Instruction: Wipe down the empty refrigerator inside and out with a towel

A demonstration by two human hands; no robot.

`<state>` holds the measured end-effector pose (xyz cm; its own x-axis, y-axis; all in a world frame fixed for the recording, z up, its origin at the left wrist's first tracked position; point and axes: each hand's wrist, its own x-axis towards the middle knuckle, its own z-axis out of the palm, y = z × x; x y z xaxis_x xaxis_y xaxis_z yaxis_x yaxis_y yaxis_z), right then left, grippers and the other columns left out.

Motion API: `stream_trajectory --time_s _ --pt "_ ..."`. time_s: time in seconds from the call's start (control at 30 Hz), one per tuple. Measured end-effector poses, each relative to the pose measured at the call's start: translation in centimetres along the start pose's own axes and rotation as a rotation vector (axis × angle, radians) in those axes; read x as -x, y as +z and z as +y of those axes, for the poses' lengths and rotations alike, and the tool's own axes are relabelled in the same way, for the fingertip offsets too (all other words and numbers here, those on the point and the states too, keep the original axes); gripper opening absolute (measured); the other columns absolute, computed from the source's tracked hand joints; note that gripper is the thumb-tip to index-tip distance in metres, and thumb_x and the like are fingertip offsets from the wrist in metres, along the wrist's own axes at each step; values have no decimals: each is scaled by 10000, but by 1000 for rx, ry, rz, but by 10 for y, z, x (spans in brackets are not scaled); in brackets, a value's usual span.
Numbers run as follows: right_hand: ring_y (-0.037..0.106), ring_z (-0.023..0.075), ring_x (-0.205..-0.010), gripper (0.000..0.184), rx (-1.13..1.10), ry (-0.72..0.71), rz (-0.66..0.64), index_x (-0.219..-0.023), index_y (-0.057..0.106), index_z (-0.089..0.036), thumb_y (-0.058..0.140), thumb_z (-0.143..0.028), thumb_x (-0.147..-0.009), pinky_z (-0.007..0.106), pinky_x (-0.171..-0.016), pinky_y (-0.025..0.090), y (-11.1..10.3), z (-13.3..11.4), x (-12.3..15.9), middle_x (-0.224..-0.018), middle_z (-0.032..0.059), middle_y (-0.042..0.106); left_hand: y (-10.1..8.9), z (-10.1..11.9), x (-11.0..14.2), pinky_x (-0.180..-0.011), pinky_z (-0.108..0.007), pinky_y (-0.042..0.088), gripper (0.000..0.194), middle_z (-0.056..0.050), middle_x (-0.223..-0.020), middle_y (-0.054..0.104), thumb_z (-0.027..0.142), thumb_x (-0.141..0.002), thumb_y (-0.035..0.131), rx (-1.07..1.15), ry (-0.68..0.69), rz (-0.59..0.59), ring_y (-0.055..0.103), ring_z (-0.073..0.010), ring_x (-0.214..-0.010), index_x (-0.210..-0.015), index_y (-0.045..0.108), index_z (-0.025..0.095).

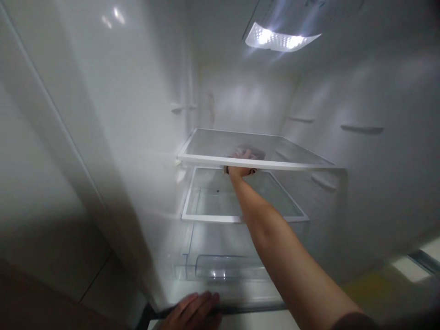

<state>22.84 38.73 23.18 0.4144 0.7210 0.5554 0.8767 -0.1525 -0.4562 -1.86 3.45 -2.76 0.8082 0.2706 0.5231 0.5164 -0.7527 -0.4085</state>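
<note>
Inside a white refrigerator, my right hand (pixel 241 160) is between the upper glass shelf (pixel 213 159) and the lower glass shelf (pixel 202 217). Through the upper pane I see it closed on a crumpled, greyish cloth (pixel 257 152); blur hides the fine detail. The forearm passes over the front rim of the lower shelf. At the bottom, my left hand (pixel 193 312) lies with its fingers extended on the refrigerator's front edge, holding nothing.
A clear plastic drawer (pixel 227 268) sits below the shelves. A lit lamp (pixel 280 40) is in the ceiling. Shelf ledges (pixel 361 129) stick out from the side walls, and the door (pixel 51 151) stands at the left.
</note>
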Motion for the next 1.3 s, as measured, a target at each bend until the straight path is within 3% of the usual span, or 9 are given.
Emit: stream_trajectory --time_s 0.1,0.2,0.33,0.4,0.53,0.73,0.87,1.07,1.3 --pt "501 380 -1383 557 17 -51 -10 -1590 525 -178 386 -431 -1113 549 -1193 378 2 -13 11 -1557 238 487 4 4 4 -1095 -310 555 484 15 -1669 565 269 -1060 629 28 -24 -18 610 -201 -1342 -1530 628 387" --pt "436 392 -1475 513 34 -309 -172 -1498 644 -237 517 -500 -1076 548 -1270 296 -12 -15 28 -1579 172 534 -1 5 5 -1116 -322 541 552 2 -1670 564 278 -1022 690 63 -48 -38 598 -211 -1349 -1561 604 366" --pt "631 323 -1320 426 77 -545 -476 -1370 760 -296 610 -503 -1029 416 -1124 483 -44 -11 45 -1406 93 725 -24 2 -3 -1133 -374 546 863 -33 -1739 490 597 -901 828 122 -69 -82 549 -266 -1444 -1660 503 346" --pt "706 280 -1210 417 105 -561 -573 -1344 778 -343 618 -559 -1025 353 -1028 529 -65 -3 43 -1320 47 780 -36 1 -8 -1122 -395 556 979 -38 -1767 452 715 -832 836 139 -95 -86 538 -284 -1468 -1671 492 343" --pt "755 283 -1134 474 227 -492 -701 -1250 824 -328 682 -673 -958 331 -955 544 -118 39 29 -1249 61 817 -48 1 -12 -1152 -394 523 942 -2 -1795 408 631 -854 838 107 -113 -76 518 -276 -1497 -1684 468 385" --pt "561 407 -1463 601 425 -314 -549 -1546 635 -217 526 -547 -1056 544 -1197 403 -175 121 53 -1566 250 602 -49 0 -13 -1267 -384 380 832 -9 -1798 402 542 -934 761 109 -88 -59 473 -267 -1537 -1692 461 374" --pt "464 399 -1548 610 430 -302 -503 -1619 539 -250 469 -522 -1078 581 -1272 286 -183 130 75 -1661 239 492 -52 1 -16 -1297 -369 329 784 0 -1790 418 489 -943 729 115 -87 -41 477 -256 -1534 -1678 482 374" --pt "604 392 -1376 660 398 -315 -556 -1526 623 -292 673 -609 -949 538 -1141 436 -183 125 60 -1522 218 598 -57 2 -20 -1247 -364 396 790 8 -1755 478 534 -930 720 40 -65 -20 497 -261 -1512 -1671 497 375" --pt "588 367 -1366 585 278 -266 -462 -1453 664 -196 744 -357 -897 473 -1109 447 -134 115 35 -1479 243 636 -45 -3 -22 -1175 -355 447 756 -21 -1666 580 637 -964 691 41 -46 -3 523 -268 -1448 -1650 534 361"
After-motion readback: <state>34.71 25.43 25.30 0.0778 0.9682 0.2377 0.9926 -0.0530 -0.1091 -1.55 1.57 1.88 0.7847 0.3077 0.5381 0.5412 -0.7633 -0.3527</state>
